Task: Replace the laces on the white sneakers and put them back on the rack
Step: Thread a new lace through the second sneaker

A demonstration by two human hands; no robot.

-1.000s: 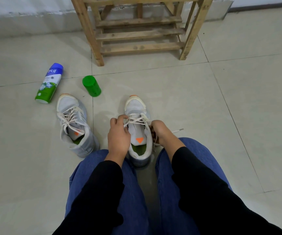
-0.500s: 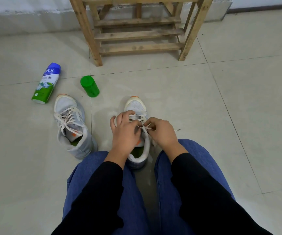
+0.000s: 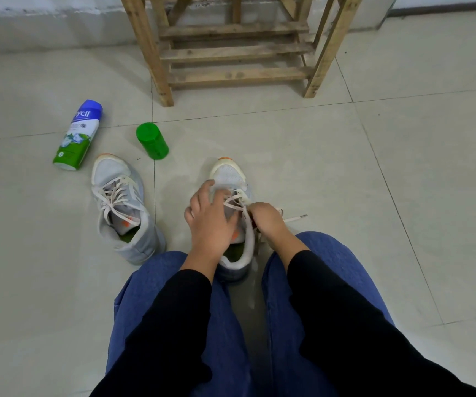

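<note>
Head view: the left hand (image 3: 211, 222) lies spread on the sneaker (image 3: 226, 174) between the knees, and the right hand (image 3: 268, 222) pinches its lace (image 3: 232, 200). Left of the left hand stands the second sneaker (image 3: 119, 207); the rack (image 3: 236, 51) is beyond both hands.

My left hand (image 3: 211, 224) lies over the sneaker (image 3: 229, 174), hiding its tongue and most of the crossings. My left sleeve (image 3: 191, 296) covers part of its heel. The fingers (image 3: 255, 209) of my right hand (image 3: 268, 222) curl under, so their tips and the stretch of lace (image 3: 295, 218) they pinch are out of sight. The top edge cuts off the rack (image 3: 236, 51). On the spray can (image 3: 78, 136) the name's first letters curve away, and the small print is unreadable.
</note>
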